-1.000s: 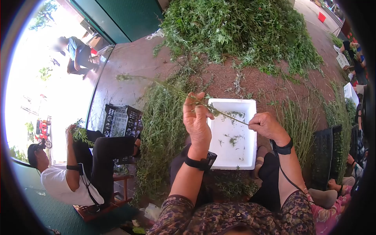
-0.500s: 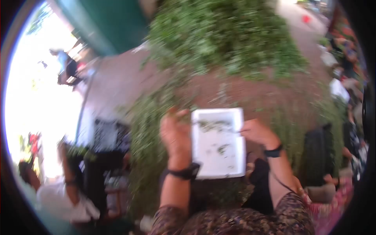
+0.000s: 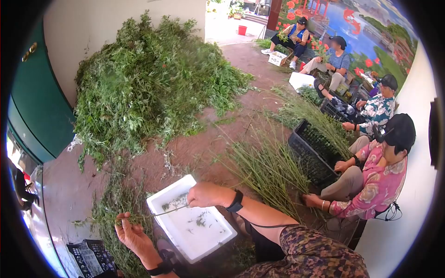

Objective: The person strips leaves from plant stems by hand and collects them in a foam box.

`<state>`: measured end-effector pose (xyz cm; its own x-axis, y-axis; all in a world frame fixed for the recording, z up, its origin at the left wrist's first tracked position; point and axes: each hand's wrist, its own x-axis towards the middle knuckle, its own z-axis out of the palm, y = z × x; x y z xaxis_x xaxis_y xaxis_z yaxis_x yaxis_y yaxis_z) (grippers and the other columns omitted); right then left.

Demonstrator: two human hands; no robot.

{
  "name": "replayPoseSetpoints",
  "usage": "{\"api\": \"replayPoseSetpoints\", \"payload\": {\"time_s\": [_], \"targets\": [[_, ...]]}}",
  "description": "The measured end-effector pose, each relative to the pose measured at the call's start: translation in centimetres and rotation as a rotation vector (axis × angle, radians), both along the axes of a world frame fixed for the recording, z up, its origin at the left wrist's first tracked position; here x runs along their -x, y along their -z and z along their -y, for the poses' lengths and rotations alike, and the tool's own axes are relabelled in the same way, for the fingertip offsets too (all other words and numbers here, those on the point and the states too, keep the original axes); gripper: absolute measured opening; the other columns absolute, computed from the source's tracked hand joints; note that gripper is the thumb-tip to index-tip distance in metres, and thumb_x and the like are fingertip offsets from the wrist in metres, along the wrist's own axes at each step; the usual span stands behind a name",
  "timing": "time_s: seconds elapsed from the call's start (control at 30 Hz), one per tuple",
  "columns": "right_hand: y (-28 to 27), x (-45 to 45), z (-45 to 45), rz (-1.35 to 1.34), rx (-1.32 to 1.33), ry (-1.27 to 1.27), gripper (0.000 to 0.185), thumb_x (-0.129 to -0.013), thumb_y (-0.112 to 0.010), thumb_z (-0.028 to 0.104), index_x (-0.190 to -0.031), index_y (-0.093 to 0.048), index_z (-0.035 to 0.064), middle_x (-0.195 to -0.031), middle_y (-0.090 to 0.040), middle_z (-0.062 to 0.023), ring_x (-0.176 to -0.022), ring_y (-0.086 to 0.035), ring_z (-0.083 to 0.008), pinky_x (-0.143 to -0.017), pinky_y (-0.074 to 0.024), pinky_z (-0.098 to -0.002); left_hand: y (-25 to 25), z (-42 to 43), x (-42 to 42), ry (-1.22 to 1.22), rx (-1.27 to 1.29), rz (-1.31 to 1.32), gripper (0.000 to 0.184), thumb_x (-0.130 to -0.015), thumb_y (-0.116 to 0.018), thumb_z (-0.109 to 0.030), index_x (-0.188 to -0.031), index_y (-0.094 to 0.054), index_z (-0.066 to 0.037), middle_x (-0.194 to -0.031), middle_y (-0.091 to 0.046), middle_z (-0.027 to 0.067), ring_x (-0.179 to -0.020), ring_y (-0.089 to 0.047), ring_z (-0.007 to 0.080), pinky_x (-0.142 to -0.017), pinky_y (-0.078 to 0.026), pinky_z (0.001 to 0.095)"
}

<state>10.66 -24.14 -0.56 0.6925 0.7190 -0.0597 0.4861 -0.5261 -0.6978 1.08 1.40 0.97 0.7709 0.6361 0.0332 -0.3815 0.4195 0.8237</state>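
My right hand [image 3: 204,195] pinches one end of a long thin plant stem [image 3: 167,212] above the white box. The stem stretches left to my left hand [image 3: 134,235], whose thumb and fingers close around it. Some leaves stick out beyond that hand. Below lies the shallow white box [image 3: 192,241], tilted in view, with a few green leaf scraps [image 3: 200,219] inside. A black band is on each of my wrists.
A big heap of leafy plants [image 3: 148,78] rises ahead, against a wall. Bare stalks [image 3: 271,164] lie to the right, beside a black crate [image 3: 303,150]. Several seated people line the right wall. Another black crate [image 3: 88,259] stands at lower left.
My view has swung to the right and sharpened. The people along the right wall show more fully. My hands now hold a stem stretched between them, with my left hand lower.
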Motion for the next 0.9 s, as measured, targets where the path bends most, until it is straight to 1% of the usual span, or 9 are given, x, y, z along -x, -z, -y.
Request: {"api": "replayPoseSetpoints", "payload": {"time_s": [0.17, 0.23, 0.27, 0.47, 0.53, 0.57, 0.63, 0.77, 0.9], "targets": [[0.8, -0.3, -0.3, 0.049, 0.027, -0.020, 0.013, -0.070, -0.060, 0.017, -0.071, -0.065, 0.0050, -0.067, -0.063, -0.0134, -0.064, -0.061, -0.0292, -0.061, -0.0471, -0.0393, 0.0, -0.1, -0.1, 0.055, 0.092, 0.043, 0.017, -0.091, -0.051, -0.009, -0.105, -0.056, -0.002, -0.093, -0.062, 0.0080, -0.050, -0.041, 0.0020, -0.044, -0.035, 0.0163], [-0.3, 0.3, -0.5, 0.007, -0.067, -0.013, 0.013, -0.070, -0.059, 0.017, -0.072, -0.065, 0.0048, -0.067, -0.063, -0.0132, -0.064, -0.061, -0.0289, -0.061, -0.0467, -0.0391, -0.3, 0.1, -0.1, 0.041, 0.113, 0.055, 0.017, -0.091, -0.050, -0.010, -0.105, -0.055, -0.001, -0.094, -0.062, 0.0085, -0.051, -0.043, 0.0029, -0.044, -0.036, 0.0171], [-0.7, 0.5, -0.6, -0.013, -0.114, -0.011, 0.013, -0.070, -0.059, 0.017, -0.073, -0.065, 0.0047, -0.068, -0.063, -0.0131, -0.065, -0.061, -0.0288, -0.061, -0.0465, -0.0391, -0.2, 0.2, -0.1, 0.042, 0.095, 0.044, 0.017, -0.091, -0.050, -0.010, -0.104, -0.056, -0.001, -0.094, -0.062, 0.0086, -0.051, -0.043, 0.0030, -0.044, -0.035, 0.0170], [-0.3, 0.5, -1.1, -0.019, -0.056, -0.113, 0.015, -0.073, -0.058, 0.016, -0.078, -0.066, 0.0042, -0.070, -0.064, -0.0119, -0.066, -0.061, -0.0271, -0.062, -0.0468, -0.0375, -0.2, 0.1, 0.2, 0.036, -0.093, -0.027, 0.014, -0.092, -0.052, -0.014, -0.096, -0.058, -0.001, -0.093, -0.062, 0.0086, -0.048, -0.044, 0.0028, -0.040, -0.033, 0.0151], [-2.1, 1.2, -1.4, -0.087, -0.121, -0.092, 0.015, -0.073, -0.059, 0.016, -0.079, -0.066, 0.0042, -0.070, -0.064, -0.0118, -0.066, -0.061, -0.0268, -0.062, -0.0467, -0.0369, 0.1, 0.0, 0.2, 0.032, -0.161, -0.066, 0.014, -0.092, -0.052, -0.014, -0.093, -0.059, -0.002, -0.092, -0.062, 0.0087, -0.047, -0.045, 0.0026, -0.039, -0.032, 0.0146], [-2.7, 1.4, -1.5, -0.120, -0.154, -0.081, 0.015, -0.073, -0.059, 0.016, -0.079, -0.066, 0.0042, -0.070, -0.064, -0.0118, -0.065, -0.061, -0.0267, -0.062, -0.0466, -0.0366, 0.2, 0.0, 0.2, 0.050, -0.155, -0.084, 0.014, -0.092, -0.051, -0.014, -0.093, -0.059, -0.002, -0.092, -0.062, 0.0084, -0.048, -0.046, 0.0028, -0.041, -0.035, 0.0154], [-1.8, 1.4, -2.1, -0.148, -0.179, -0.153, 0.016, -0.077, -0.058, 0.015, -0.082, -0.065, 0.0017, -0.071, -0.063, -0.0112, -0.064, -0.059, -0.0228, -0.062, -0.0454, -0.0340, 0.2, 0.4, 0.4, 0.086, -0.142, -0.119, 0.015, -0.093, -0.050, -0.014, -0.094, -0.058, -0.002, -0.091, -0.062, 0.0079, -0.048, -0.047, 0.0032, -0.043, -0.040, 0.0171], [-2.6, 2.1, -2.6, -0.290, -0.181, -0.206, 0.016, -0.079, -0.058, 0.014, -0.084, -0.064, -0.0006, -0.070, -0.062, -0.0099, -0.062, -0.057, -0.0168, -0.060, -0.0443, -0.0301, 0.1, 1.5, 0.6, 0.142, -0.117, -0.111, 0.013, -0.092, -0.052, -0.013, -0.094, -0.058, -0.001, -0.089, -0.062, 0.0089, -0.049, -0.049, 0.0054, -0.043, -0.040, 0.0179], [-0.6, 2.1, -2.9, -0.394, -0.187, -0.182, 0.017, -0.080, -0.057, 0.014, -0.083, -0.064, -0.0012, -0.067, -0.061, -0.0082, -0.059, -0.054, -0.0138, -0.058, -0.0438, -0.0288, 1.0, 2.5, 0.8, 0.198, -0.120, -0.109, 0.015, -0.091, -0.053, -0.013, -0.095, -0.058, 0.001, -0.088, -0.062, 0.0095, -0.049, -0.049, 0.0068, -0.043, -0.039, 0.0187]]}}
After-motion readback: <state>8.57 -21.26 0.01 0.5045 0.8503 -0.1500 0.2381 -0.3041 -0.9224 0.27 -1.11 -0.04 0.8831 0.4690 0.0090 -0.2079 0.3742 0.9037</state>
